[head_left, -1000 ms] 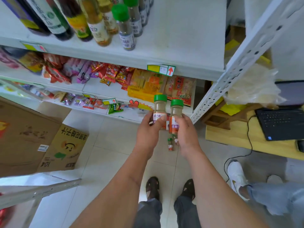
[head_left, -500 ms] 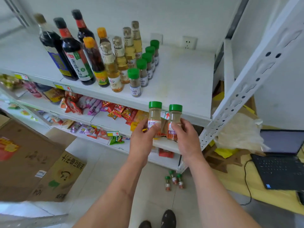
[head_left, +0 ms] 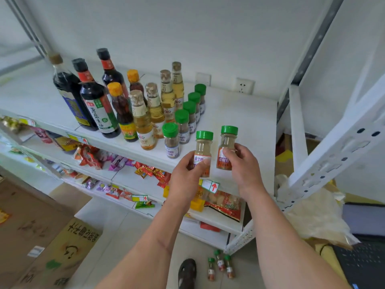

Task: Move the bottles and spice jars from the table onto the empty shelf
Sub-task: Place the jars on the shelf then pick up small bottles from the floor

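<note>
Two green-capped spice jars, one per hand. Left hand [head_left: 188, 171] grasps the pale-powder jar [head_left: 203, 152] round its label; right hand [head_left: 242, 163] grasps the orange-label jar [head_left: 226, 148], thumb across the label, fingers behind. Both grips are clenched on their jars, both jars upright and side by side, not touching.

Change: a second ago I held both low, in front of the lower snack shelves, floor behind them. Half a second ago they were level with the top shelf's front edge. Now they are up over the shelf [head_left: 245, 122], above its front edge near the front right corner. Cannot tell if the bases touch the board yet; my hands hide them. Looks like just above it.

Meaning: carry is about done, set-down is the step in hand. Free board lies right of the row of green-capped jars [head_left: 188, 116], which runs from front edge toward the back wall; nearest one [head_left: 171, 142] stands just left of my left jar. I judge the new pair starts a second row beside it. Risk: left knuckles nudging that front jar.

Further left on the same shelf: yellow vinegar bottles [head_left: 155, 112], chili oil bottles [head_left: 121, 109], dark soy sauce bottles [head_left: 93, 101], so most is shelved already. Three small jars [head_left: 220, 264] stand on the floor by the rack's foot. No bench in view.
</note>
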